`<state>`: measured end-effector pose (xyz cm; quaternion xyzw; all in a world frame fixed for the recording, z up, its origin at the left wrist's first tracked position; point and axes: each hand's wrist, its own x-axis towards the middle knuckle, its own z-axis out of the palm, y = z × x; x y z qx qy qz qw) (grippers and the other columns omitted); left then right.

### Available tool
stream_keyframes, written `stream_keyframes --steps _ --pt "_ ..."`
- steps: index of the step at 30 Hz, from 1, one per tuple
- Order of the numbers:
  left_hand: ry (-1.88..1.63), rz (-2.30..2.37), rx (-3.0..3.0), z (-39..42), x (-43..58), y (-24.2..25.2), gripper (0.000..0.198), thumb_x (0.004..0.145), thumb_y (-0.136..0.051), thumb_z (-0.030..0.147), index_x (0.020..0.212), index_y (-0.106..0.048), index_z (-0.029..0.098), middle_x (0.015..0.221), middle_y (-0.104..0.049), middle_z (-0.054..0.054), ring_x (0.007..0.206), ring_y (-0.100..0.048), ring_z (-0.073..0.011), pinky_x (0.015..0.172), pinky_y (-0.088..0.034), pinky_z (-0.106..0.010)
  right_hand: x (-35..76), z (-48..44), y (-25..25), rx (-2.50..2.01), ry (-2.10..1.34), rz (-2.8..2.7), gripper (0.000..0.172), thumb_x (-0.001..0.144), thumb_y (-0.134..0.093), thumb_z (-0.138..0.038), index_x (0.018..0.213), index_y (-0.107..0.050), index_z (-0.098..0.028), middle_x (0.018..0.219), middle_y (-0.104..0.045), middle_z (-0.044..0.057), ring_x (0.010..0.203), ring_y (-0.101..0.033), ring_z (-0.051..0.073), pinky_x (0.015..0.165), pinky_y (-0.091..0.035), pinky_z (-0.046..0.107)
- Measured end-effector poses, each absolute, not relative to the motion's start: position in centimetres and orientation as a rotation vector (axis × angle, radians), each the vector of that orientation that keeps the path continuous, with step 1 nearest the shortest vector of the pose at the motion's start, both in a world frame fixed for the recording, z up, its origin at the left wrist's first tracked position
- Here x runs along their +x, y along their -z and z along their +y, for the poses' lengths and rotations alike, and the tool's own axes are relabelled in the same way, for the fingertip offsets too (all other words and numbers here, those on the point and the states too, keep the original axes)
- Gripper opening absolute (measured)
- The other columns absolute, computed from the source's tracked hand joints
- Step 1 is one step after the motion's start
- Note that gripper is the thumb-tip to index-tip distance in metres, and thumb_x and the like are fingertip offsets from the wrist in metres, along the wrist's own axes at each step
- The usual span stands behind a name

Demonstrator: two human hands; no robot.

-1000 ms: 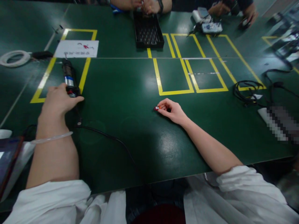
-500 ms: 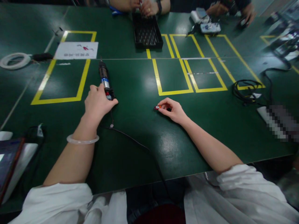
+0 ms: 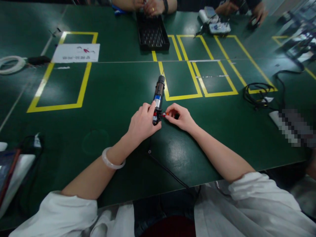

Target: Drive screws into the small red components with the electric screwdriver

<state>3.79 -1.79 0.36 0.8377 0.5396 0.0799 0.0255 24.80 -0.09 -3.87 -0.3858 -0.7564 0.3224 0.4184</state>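
Observation:
My left hand [image 3: 143, 121] is closed around the lower end of an electric screwdriver [image 3: 158, 93], a black tool with a blue and silver band. Its narrow tip points away from me, over the green table. A thin black cord trails from its lower end toward the front edge. Between the thumb and fingers of my right hand [image 3: 181, 117] is a small red and orange piece [image 3: 165, 115], too small to name. That piece meets the side of the screwdriver just beside my left fingers; whether it is joined to it I cannot tell.
Yellow tape outlines [image 3: 185, 97] mark the green table [image 3: 111, 82]. A black tray [image 3: 154, 46] stands at the far side, below another person's hands [image 3: 154, 6]. On the left lie a white sheet [image 3: 76, 52] and a white coil [image 3: 11, 65]; a black cable coil [image 3: 258, 91] lies right.
My left hand has carried the screwdriver rightward across the table, up to my right hand. My right hand has stayed nearly in place, still pinching the small red and orange piece.

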Motion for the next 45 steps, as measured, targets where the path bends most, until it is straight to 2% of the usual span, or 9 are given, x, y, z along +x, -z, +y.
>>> stream_keyframes --steps 11,20,26,33,40,45 --pt "-0.272 1.546 2.648 -2.12 3.83 -0.23 0.072 0.090 -0.061 0.036 0.152 -0.041 0.006 0.124 -0.058 -0.018 0.108 -0.062 -0.0316 0.088 -0.055 -0.042 25.02 -0.46 3.58 -0.869 -0.697 -2.096 0.003 0.094 -0.064 -0.022 0.092 -0.063 -0.019 0.090 -0.062 0.003 0.074 -0.059 0.015 0.068 -0.051 0.028" --pt "-0.287 1.553 2.677 -2.12 3.82 0.02 0.072 0.090 -0.061 0.036 0.152 -0.043 0.005 0.120 -0.059 -0.017 0.103 -0.062 -0.0320 0.084 -0.055 -0.042 25.11 -0.65 3.54 -0.872 -0.632 -2.152 0.007 0.096 -0.065 -0.025 0.099 -0.068 -0.020 0.100 -0.064 0.006 0.093 -0.065 0.019 0.084 -0.053 0.034" --pt "-0.264 1.573 2.659 -2.18 3.81 -0.03 0.073 0.091 -0.060 0.038 0.153 -0.040 0.006 0.124 -0.058 -0.019 0.105 -0.062 -0.0325 0.084 -0.055 -0.042 25.04 -0.81 3.15 -0.869 -0.619 -2.150 0.012 0.095 -0.058 -0.018 0.099 -0.069 -0.020 0.095 -0.067 0.005 0.086 -0.065 0.018 0.078 -0.054 0.032" --pt "-0.276 1.582 2.625 -2.44 3.93 -0.10 0.072 0.092 -0.058 0.037 0.155 -0.039 0.010 0.133 -0.056 -0.019 0.111 -0.061 -0.0318 0.084 -0.055 -0.040 24.74 -0.75 3.40 -0.888 -0.661 -2.126 0.014 0.096 -0.058 -0.020 0.101 -0.071 -0.021 0.100 -0.069 0.007 0.094 -0.068 0.020 0.085 -0.056 0.035" --pt "-0.266 1.632 2.648 -2.64 4.28 -0.27 0.074 0.095 -0.058 0.052 0.154 -0.041 0.011 0.130 -0.058 -0.019 0.108 -0.061 -0.0325 0.084 -0.052 -0.041 24.70 -0.67 3.54 -0.958 -0.655 -2.120 0.011 0.090 -0.058 -0.017 0.097 -0.066 -0.020 0.089 -0.069 0.004 0.076 -0.063 0.016 0.075 -0.052 0.029" --pt "-0.290 1.703 2.617 -2.40 4.75 -0.19 0.070 0.095 -0.058 0.050 0.152 -0.045 0.012 0.124 -0.060 -0.018 0.107 -0.060 -0.0330 0.087 -0.049 -0.040 24.59 -0.80 3.40 -0.934 -0.704 -2.050 0.014 0.090 -0.054 -0.016 0.100 -0.063 -0.020 0.088 -0.069 0.003 0.076 -0.064 0.015 0.074 -0.052 0.028"
